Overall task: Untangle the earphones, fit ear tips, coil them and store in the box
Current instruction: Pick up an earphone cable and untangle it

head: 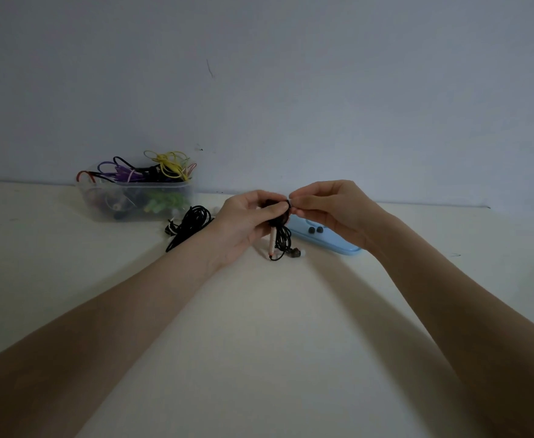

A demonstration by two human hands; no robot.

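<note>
A black earphone bundle (280,230) is gripped by the left hand (246,226), partly hidden behind its fingers; its top loop is pinched by the right hand (325,207).

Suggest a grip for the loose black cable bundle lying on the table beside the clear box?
Probably pinch the black cable bundle across its coiled upper part, coming from above: the loops bunch there, while the lower strands trail loose toward the near-left and would likely slip.
</note>
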